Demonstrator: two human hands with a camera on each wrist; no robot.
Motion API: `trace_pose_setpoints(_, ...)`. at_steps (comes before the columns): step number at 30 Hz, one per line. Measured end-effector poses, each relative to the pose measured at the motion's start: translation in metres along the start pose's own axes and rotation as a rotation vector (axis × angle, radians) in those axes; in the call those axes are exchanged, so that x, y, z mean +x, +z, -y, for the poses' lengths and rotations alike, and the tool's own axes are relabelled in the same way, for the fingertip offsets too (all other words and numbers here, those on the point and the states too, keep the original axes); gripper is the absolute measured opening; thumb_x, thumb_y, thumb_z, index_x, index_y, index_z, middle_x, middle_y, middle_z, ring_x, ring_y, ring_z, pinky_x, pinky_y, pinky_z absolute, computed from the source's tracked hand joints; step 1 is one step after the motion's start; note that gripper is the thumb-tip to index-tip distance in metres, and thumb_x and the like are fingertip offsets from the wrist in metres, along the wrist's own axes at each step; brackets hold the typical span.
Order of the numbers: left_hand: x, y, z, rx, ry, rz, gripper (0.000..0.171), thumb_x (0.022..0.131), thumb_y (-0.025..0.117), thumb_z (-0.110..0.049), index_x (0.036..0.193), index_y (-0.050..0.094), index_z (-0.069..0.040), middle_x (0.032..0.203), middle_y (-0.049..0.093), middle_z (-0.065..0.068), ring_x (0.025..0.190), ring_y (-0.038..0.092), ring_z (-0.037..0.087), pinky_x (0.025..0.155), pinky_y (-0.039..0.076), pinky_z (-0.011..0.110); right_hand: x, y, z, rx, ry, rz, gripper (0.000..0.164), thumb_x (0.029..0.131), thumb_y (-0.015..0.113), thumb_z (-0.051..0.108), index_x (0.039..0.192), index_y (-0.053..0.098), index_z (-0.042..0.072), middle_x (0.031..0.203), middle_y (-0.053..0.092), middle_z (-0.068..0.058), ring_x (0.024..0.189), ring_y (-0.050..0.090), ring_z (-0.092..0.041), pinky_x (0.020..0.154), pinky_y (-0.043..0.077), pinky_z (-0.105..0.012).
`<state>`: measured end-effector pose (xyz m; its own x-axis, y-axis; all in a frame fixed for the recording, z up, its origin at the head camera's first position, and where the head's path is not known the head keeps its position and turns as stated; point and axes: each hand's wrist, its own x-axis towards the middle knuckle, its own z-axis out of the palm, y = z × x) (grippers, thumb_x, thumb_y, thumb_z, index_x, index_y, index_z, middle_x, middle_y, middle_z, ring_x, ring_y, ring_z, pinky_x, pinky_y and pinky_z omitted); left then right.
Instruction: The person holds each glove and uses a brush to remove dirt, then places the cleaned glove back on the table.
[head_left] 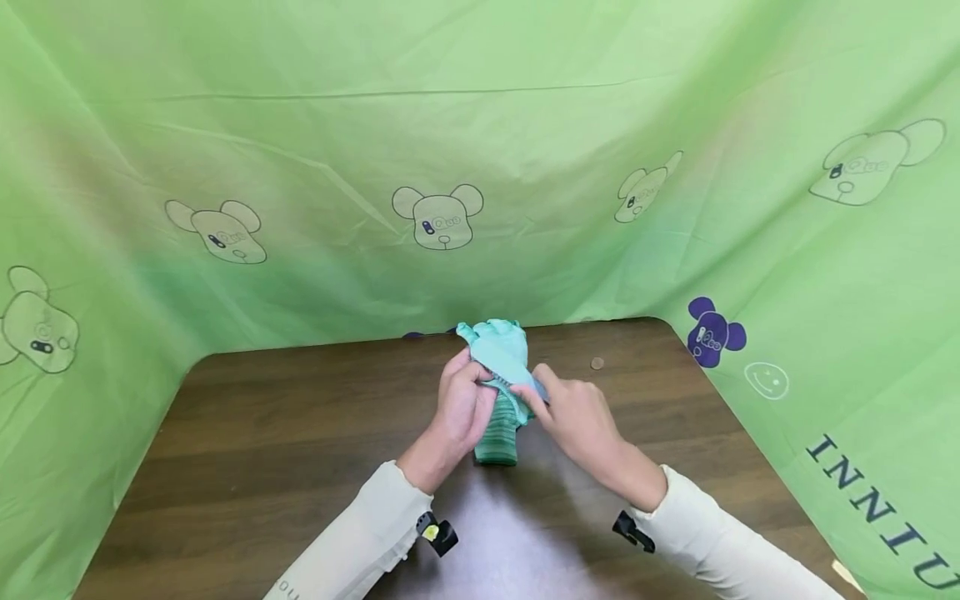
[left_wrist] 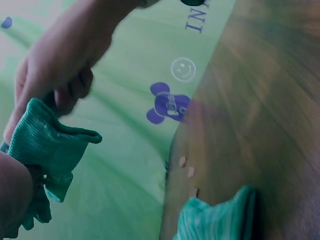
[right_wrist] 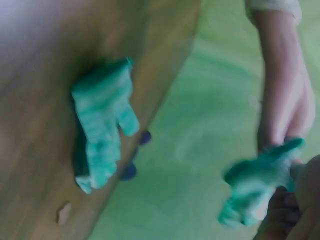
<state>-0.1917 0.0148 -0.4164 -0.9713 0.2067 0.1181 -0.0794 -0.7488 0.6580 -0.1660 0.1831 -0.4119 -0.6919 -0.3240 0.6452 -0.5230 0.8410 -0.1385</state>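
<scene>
A teal knit glove (head_left: 501, 348) is held up over the table between both hands. My left hand (head_left: 459, 402) grips it on its left side, thumb across the fabric. On the other side my right hand (head_left: 583, 417) pinches its edge between thumb and forefinger. The glove's cuff (left_wrist: 45, 137) shows in the left wrist view, beside the right hand (left_wrist: 70, 55). Beneath the raised glove lies a second, striped green glove (head_left: 497, 442), partly hidden from the head view. It appears whole in the right wrist view, flat striped glove (right_wrist: 102, 120) with thumb outward.
The brown wooden table (head_left: 315, 433) is enclosed by a green printed curtain (head_left: 442, 125) at the back and sides. A small pale chip (head_left: 597, 363) lies right of the hands near the back edge. Black clips (head_left: 437, 533) sit at the sleeve cuffs.
</scene>
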Motion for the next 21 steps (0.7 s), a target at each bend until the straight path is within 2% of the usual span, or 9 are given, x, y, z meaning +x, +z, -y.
trace_pose_setpoints(3, -0.002, 0.003, -0.002, 0.004, -0.017, 0.015, 0.081, 0.076, 0.024, 0.017, 0.157, 0.017, 0.013, 0.168, 0.02, 0.023, 0.157, 0.017, 0.032, 0.131, 0.015, 0.044, 0.001, 0.001, 0.0, -0.01, 0.027, 0.02, 0.056, 0.102, 0.034, 0.06, 0.084, 0.047, 0.009, 0.054, 0.023, 0.009, 0.045, 0.025, -0.007, 0.038, 0.022, -0.023)
trace_pose_setpoints(6, -0.005, 0.002, -0.002, 0.017, -0.045, 0.033, 0.079, 0.077, 0.024, 0.017, 0.157, 0.018, 0.013, 0.168, 0.021, 0.024, 0.157, 0.018, 0.033, 0.131, 0.017, 0.044, 0.003, -0.001, -0.008, -0.025, 0.093, 0.03, 0.05, 0.1, 0.046, 0.057, 0.085, 0.049, 0.01, 0.052, 0.023, 0.009, 0.042, 0.028, -0.011, 0.038, 0.024, -0.025)
trace_pose_setpoints(8, -0.006, 0.0, -0.001, 0.019, -0.059, 0.043, 0.078, 0.078, 0.024, 0.017, 0.156, 0.019, 0.013, 0.167, 0.022, 0.024, 0.157, 0.019, 0.033, 0.13, 0.018, 0.045, 0.004, -0.001, -0.014, -0.041, 0.114, 0.011, 0.049, 0.1, 0.048, 0.056, 0.085, 0.049, 0.009, 0.05, 0.022, 0.008, 0.041, 0.028, -0.014, 0.038, 0.024, -0.026)
trace_pose_setpoints(15, -0.008, -0.002, 0.0, 0.006, -0.074, 0.036, 0.078, 0.078, 0.025, 0.016, 0.156, 0.02, 0.014, 0.166, 0.022, 0.026, 0.156, 0.019, 0.035, 0.13, 0.018, 0.047, 0.008, 0.003, -0.026, -0.057, 0.117, -0.031, 0.067, 0.1, 0.024, 0.066, 0.081, 0.047, 0.006, 0.051, 0.019, 0.007, 0.042, 0.022, -0.012, 0.038, 0.018, -0.025)
trace_pose_setpoints(21, -0.007, -0.004, -0.002, -0.009, -0.048, 0.003, 0.08, 0.075, 0.025, 0.016, 0.154, 0.021, 0.014, 0.165, 0.026, 0.025, 0.155, 0.022, 0.033, 0.131, 0.018, 0.046, 0.013, 0.001, -0.024, -0.059, 0.153, -0.087, 0.07, 0.098, 0.026, 0.068, 0.083, 0.051, 0.004, 0.052, 0.024, 0.006, 0.043, 0.029, -0.016, 0.037, 0.026, -0.031)
